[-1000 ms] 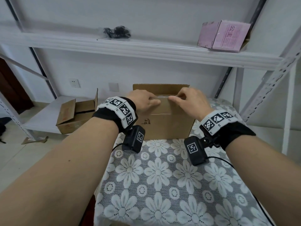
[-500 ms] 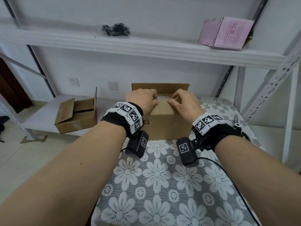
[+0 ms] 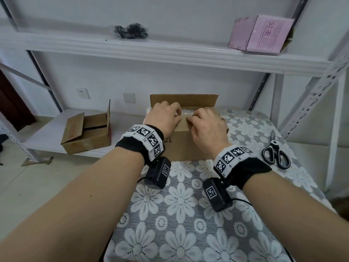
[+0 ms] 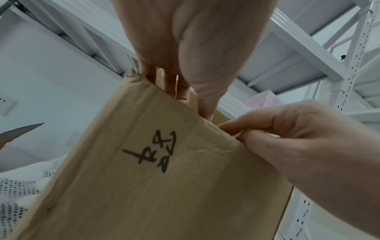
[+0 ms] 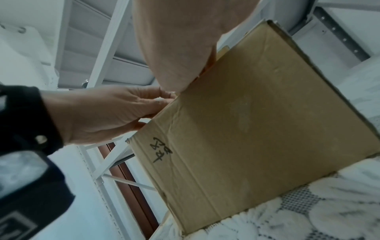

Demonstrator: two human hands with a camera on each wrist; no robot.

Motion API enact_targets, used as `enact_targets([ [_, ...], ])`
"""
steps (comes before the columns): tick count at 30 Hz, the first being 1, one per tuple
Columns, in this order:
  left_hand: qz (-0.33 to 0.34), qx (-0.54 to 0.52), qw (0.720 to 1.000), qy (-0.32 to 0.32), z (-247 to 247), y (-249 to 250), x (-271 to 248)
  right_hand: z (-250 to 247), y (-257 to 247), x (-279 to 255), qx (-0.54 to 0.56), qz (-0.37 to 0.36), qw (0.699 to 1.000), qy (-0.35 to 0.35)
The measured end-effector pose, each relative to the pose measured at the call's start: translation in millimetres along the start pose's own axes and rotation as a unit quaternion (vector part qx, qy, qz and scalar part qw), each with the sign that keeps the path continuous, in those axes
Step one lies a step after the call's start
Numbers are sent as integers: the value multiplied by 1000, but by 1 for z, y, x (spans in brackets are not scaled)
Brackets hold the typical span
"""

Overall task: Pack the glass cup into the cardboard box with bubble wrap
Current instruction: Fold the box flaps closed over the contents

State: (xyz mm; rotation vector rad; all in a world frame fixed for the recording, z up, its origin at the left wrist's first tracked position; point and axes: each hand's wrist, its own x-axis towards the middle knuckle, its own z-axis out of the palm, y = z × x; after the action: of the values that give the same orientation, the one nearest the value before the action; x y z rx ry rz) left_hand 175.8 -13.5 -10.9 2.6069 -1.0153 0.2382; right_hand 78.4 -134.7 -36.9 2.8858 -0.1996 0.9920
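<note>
The cardboard box (image 3: 181, 146) stands at the far end of the flowered tablecloth (image 3: 179, 224), its far flap (image 3: 184, 100) upright. Its near flap is folded in over the opening. My left hand (image 3: 176, 115) curls its fingers over the flap's edge on the left. My right hand (image 3: 192, 118) pinches the same edge on the right. A strip of bubble wrap (image 3: 186, 112) shows between them inside the box. The glass cup is hidden. The left wrist view shows my left fingers (image 4: 183, 91) going over the box's (image 4: 164, 186) top edge, with handwriting on its front wall.
Black-handled scissors (image 3: 275, 156) lie on the cloth right of the box. A smaller open carton (image 3: 88, 133) sits on a low shelf to the left. Above, a white shelf (image 3: 170, 53) carries a pink box (image 3: 262, 35) and a black bundle (image 3: 130, 31).
Both hands have brought the near flap from upright down over the opening. My head has tilted, so the scissors now show at the right.
</note>
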Motion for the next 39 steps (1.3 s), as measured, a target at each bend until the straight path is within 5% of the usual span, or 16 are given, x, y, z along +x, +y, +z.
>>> enact_targets([
  [8,110,70,978,161,-11,16,7,-4,-6,5,-14,16,998,-51],
  [15,32,156,987,8,-21,21,22,-9,-4,1,0,16,997,-78],
  [24,72,71,995,-27,0,16,-6,-7,-4,-1,30,20,996,-78],
  [29,80,84,986,-123,1,12,-10,-9,-3,-3,41,27,996,-81],
  [39,88,87,990,-71,16,10,-10,-5,16,6,114,40,989,-85],
])
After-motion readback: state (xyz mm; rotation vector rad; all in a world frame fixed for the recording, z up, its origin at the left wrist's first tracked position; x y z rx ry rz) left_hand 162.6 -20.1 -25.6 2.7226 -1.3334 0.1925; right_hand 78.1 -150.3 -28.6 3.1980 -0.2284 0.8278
